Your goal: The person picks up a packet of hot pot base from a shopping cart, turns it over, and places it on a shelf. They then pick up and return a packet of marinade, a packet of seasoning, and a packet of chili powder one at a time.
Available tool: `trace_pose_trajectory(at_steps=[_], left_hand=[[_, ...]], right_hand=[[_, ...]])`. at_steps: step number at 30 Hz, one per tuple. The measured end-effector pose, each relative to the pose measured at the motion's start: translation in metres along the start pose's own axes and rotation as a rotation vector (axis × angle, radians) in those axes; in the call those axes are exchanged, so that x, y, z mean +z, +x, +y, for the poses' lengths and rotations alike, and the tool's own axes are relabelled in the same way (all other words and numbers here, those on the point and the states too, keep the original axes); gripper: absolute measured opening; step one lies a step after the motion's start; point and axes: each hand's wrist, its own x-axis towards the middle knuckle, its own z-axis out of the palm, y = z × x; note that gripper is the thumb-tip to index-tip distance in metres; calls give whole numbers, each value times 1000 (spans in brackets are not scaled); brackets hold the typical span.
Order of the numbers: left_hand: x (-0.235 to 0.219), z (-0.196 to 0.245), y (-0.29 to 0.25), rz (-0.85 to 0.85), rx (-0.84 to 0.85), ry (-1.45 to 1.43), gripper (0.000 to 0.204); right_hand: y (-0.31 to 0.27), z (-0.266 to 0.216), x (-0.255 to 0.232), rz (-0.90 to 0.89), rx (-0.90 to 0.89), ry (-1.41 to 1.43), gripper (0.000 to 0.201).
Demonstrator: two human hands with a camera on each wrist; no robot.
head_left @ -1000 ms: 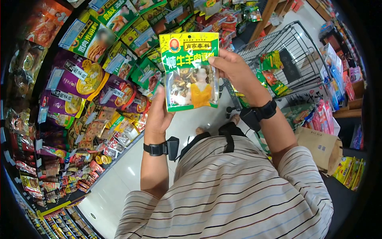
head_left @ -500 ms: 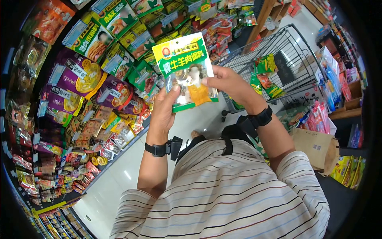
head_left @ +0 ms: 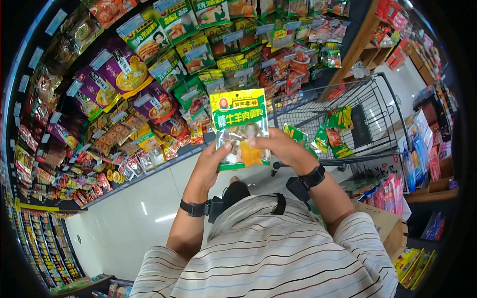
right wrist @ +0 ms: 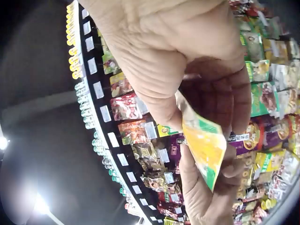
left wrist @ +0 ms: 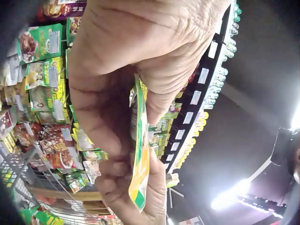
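A green and yellow packet [head_left: 240, 130] with a clear window is held upright between both hands in the head view. The left hand [head_left: 206, 164] pinches its lower left edge, thumb over the front. At the lower right edge the right hand [head_left: 286, 146] pinches it in the same way. From the left wrist, the packet [left wrist: 140, 154] appears edge-on, with the left hand's [left wrist: 140, 51] thumb and curled fingers on either side. In the right wrist view the right hand [right wrist: 187, 56] grips the packet [right wrist: 205, 145], and the other hand's fingers show below.
Shelves of hanging packets [head_left: 181, 52] run along the left and front. A wire shopping cart [head_left: 365, 144] with several green packets [head_left: 339, 117] inside stands at the right. Beside it are a brown paper bag [head_left: 382, 221] and a wooden shelf [head_left: 355, 47]. Pale floor [head_left: 129, 218] shows at the lower left.
The packet is lower in the head view and more upright than half a second ago. Both hands have come down with it, gripping its lower edges. The shelves and cart have shifted in the view.
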Motion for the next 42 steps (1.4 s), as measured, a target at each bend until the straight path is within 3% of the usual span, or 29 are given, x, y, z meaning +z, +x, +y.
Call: trace_pose_trajectory(at_steps=[5,12,24,34,40,42], left_hand=[[21,-3,-19,-103,14,-29,53],[28,-12,-14,-76,-25,-2,57],[30,-6,-7,-77,-68,53,56],[37,-9,-21,-56,-62,1,52],[34,-24,-24,-95,-113,18,60],[46,-17,-30,-53,-111,5,50]], right_hand=[[-32,10,-26,71,31,380,38],[-49,5,-41,148,20,270,43],[-54,-11,-44,128,32,232,47],[-60,15,-50,48,74,284,45],[-68,25,-49,57,106,255,44],[-72,26,-46,70,117,247,43]])
